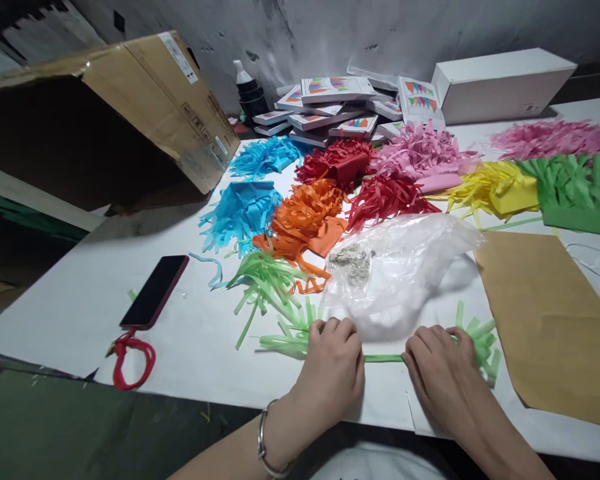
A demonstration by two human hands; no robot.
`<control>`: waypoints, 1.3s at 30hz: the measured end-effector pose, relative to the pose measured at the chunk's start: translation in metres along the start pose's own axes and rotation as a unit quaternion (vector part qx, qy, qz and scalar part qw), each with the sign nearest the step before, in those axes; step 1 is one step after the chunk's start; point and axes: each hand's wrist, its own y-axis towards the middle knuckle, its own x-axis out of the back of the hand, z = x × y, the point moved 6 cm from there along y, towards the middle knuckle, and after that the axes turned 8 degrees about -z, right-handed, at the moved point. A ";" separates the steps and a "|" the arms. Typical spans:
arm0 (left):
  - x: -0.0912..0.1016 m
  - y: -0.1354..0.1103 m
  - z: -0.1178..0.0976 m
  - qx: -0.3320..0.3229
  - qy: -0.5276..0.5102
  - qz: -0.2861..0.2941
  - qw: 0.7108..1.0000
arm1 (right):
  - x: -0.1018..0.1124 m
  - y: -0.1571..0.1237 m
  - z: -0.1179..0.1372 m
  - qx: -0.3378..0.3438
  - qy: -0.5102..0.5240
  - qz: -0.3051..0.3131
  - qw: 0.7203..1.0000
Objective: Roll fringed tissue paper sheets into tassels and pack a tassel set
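Grey wall (310, 40) behind, white table (70, 280) below, and the clear plastic bag (410, 267) makes our landmark. Just on my side of it, here's the light green fringed strip (384, 358), drawn narrow between my hands! My left hand (334, 357) has its fingers curled down and closed on it, near the bag's left corner; my right hand (443, 367) matches, closed on it nearer the bag's right side. Fringe fans out past both fists, so the cutting looks done; the middle looks gathered, and I'd call this piece about midway, with no tie or loop showing on it.

Now the count! Left of the bag: one loose light green bundle (267, 280), one orange bundle (310, 213) and two blue bundles (243, 213). Beyond it: two red bundles (390, 200) and one of two pink bundles (425, 157); the other lies beyond and to the right, with one yellow bundle (495, 190) and one dark green bundle (570, 190). Ten, all fringed, and I see no rolled middle on any, so they seem left to do. Well left of the bag, one phone (155, 293); right, one brown sheet (545, 327). Beyond, printed packs (337, 90) overlap too much to count.
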 end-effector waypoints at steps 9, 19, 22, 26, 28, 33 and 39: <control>-0.006 -0.007 -0.015 -0.170 0.044 -0.050 0.983 | 0.002 -0.006 0.016 0.111 0.085 -0.039 0.989; 0.013 0.001 -0.001 -0.053 -0.213 0.048 0.974 | 0.027 -0.005 0.036 0.185 0.048 -0.086 0.978; 0.012 -0.007 -0.001 0.084 -0.451 0.161 0.874 | 0.048 -0.009 0.042 0.218 0.075 -0.115 0.966; -0.003 -0.015 -0.007 0.239 -0.658 0.226 0.678 | 0.063 -0.004 0.047 0.226 0.107 -0.130 0.959; -0.004 -0.015 -0.009 0.253 -0.693 0.205 0.643 | 0.067 0.000 0.049 0.199 0.150 -0.144 0.958; 0.010 -0.013 -0.011 0.174 -0.699 0.035 0.692 | 0.053 0.000 0.047 0.023 0.312 -0.133 0.940; 0.004 -0.017 -0.006 0.212 -0.677 -0.047 0.703 | 0.039 -0.011 0.049 -0.019 0.336 -0.147 0.930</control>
